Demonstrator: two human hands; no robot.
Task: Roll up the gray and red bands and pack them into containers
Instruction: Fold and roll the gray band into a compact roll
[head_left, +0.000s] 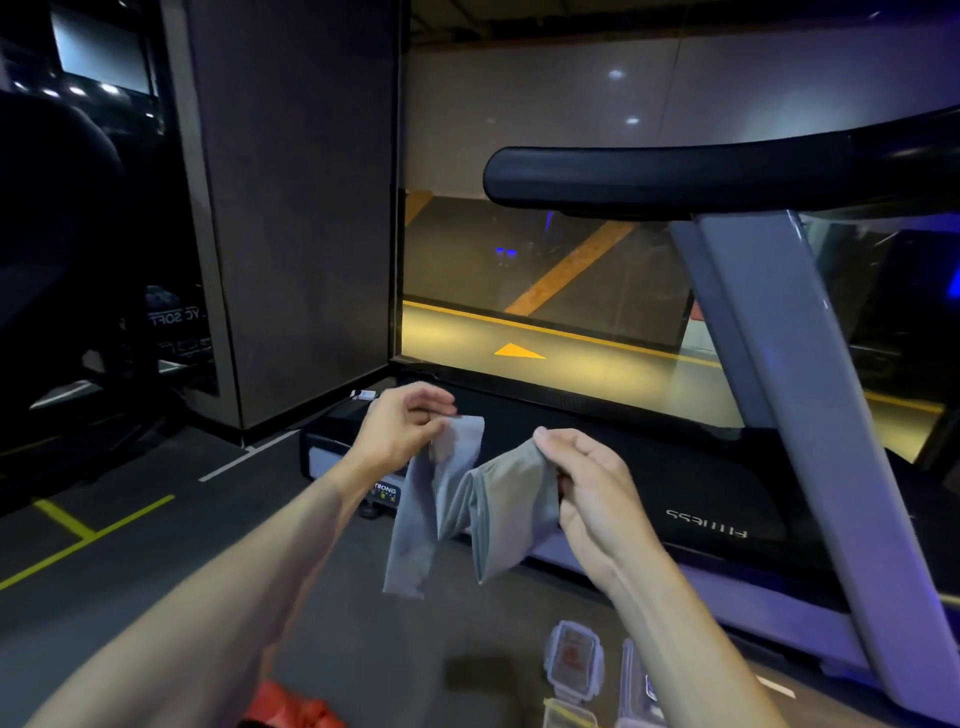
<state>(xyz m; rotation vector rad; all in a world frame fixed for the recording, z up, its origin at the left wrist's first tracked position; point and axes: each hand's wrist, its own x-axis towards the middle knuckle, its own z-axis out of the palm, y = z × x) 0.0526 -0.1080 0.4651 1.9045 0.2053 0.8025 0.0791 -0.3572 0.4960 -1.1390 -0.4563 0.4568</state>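
A gray band hangs folded in the air between my hands, above the gym floor. My left hand pinches its upper left end, and a loose length drops below. My right hand grips the folded right part of the band. The red band lies crumpled on the floor at the bottom edge, under my left forearm. A clear plastic container lies on the floor below my right wrist, with more clear containers beside it, partly hidden by my right forearm.
A treadmill stands just ahead and to the right, its gray upright and black handrail rising above my hands. A dark pillar stands at the left beside a glass wall. Yellow tape lines mark the floor.
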